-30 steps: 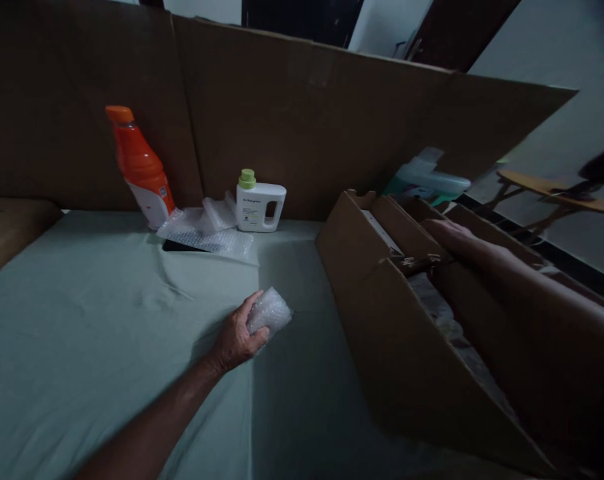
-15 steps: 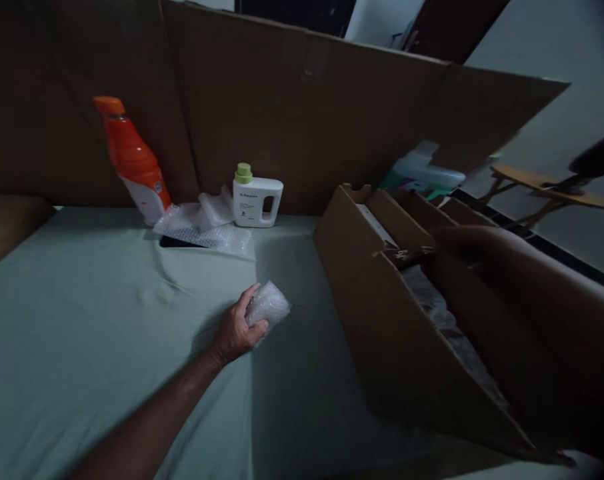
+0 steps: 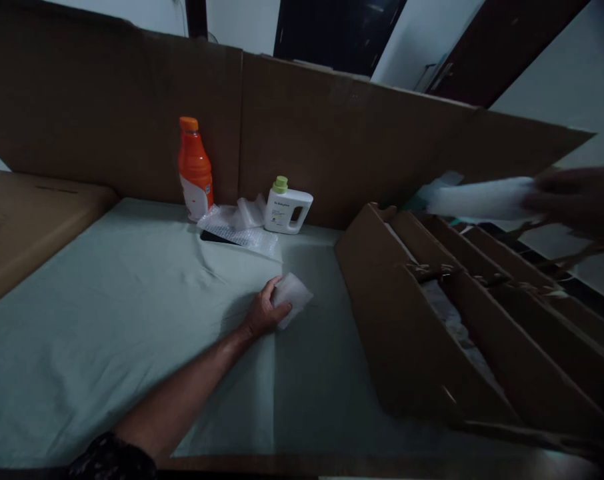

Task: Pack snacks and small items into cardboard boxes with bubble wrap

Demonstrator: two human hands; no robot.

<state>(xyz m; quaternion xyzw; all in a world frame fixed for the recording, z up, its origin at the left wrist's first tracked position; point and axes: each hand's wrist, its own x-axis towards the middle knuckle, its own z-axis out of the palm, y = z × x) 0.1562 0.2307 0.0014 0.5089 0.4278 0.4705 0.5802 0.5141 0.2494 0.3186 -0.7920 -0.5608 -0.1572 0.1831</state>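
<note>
My left hand (image 3: 269,309) grips a small bundle of bubble wrap (image 3: 294,299) over the light green cloth (image 3: 147,333); what the wrap contains, if anything, cannot be seen. At the far right, my right hand (image 3: 572,197) is blurred by motion. It holds a long white thing (image 3: 497,197), smeared too much to name, above the divided cardboard box (image 3: 382,313). In one of the box's slots lies something pale, wrapped in plastic (image 3: 462,333).
Behind stands a tall cardboard panel (image 3: 332,133). In front of it are an orange bottle (image 3: 196,170), a white jug with a green cap (image 3: 287,208) and bubble wrap (image 3: 242,230) over a dark flat object. A closed cardboard box (image 3: 42,207) sits at left.
My right hand has come up out of the divided box, with a white thing now in it. My left hand still holds its bundle. The view has shifted, so things on the table appear further right.
</note>
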